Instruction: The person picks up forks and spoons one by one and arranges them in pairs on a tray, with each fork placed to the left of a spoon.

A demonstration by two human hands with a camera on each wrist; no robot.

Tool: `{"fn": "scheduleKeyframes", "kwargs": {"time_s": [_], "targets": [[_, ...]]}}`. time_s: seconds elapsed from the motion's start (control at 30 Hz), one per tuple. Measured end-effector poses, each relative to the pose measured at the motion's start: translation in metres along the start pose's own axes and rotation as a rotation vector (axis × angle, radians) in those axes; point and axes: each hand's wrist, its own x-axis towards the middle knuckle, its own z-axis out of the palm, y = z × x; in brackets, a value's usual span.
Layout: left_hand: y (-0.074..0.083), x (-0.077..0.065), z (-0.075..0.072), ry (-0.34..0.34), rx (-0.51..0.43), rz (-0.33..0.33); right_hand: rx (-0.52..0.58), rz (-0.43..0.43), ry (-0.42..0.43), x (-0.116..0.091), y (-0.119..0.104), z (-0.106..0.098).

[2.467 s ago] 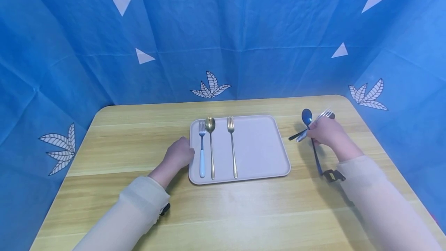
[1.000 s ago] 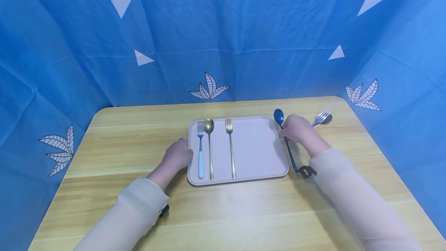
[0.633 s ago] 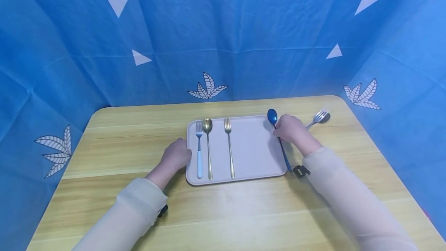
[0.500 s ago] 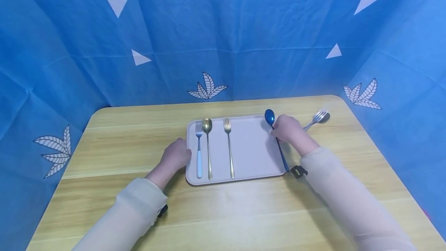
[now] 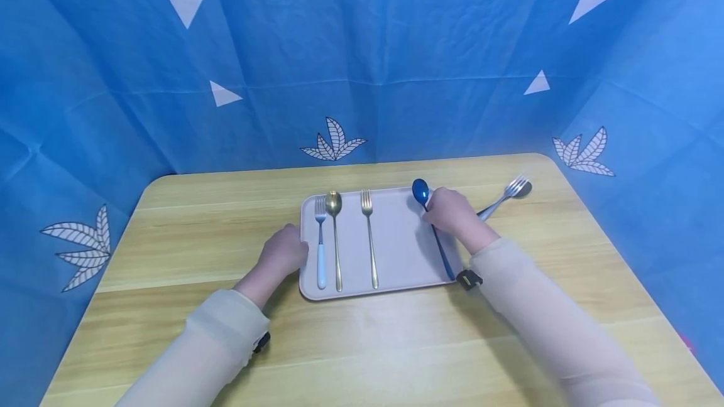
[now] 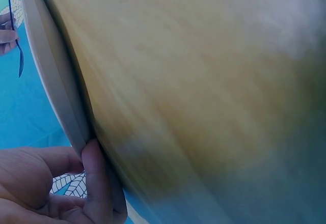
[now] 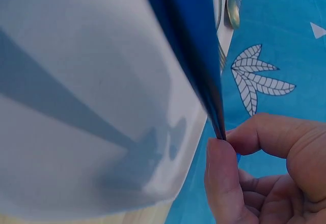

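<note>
Silver fork [image 5: 494, 206] partly hidden behind the right hand [image 5: 451, 211].

With the fingers [image 7: 223, 178] of our right hand [image 7: 277, 183] we pinch the narrow end of a blurred blue utensil [image 7: 196, 35] above a pale tray [image 7: 56, 147], where dark shadows fall. By the tray's edge we see a gold-coloured spoon [image 7: 233, 14] and fork tines [image 7: 222, 58]. Blue cloth [image 7: 290, 25] bears a leaf print [image 7: 254, 76]; wooden tabletop [image 7: 145, 217] shows below.
</note>
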Motion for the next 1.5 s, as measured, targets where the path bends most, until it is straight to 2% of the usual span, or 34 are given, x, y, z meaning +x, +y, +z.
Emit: {"fn": "scheduleKeyframes", "kwargs": {"time_s": [0.43,0.83,1.2,1.5], "targets": [[-0.001,-0.002,0.000,-0.007,-0.021,-0.010,0.002,-0.013,0.014,0.002,-0.016,0.010],[0.001,-0.002,-0.002,-0.009,-0.013,-0.019,0.036,0.034,-0.010,0.003,-0.030,0.016],[-0.002,0.001,0.000,0.011,0.008,0.037,0.010,0.017,-0.020,0.003,-0.041,0.020],[-0.003,0.001,0.000,0.007,-0.003,0.029,-0.062,-0.012,0.003,0.007,-0.049,0.027]]}}
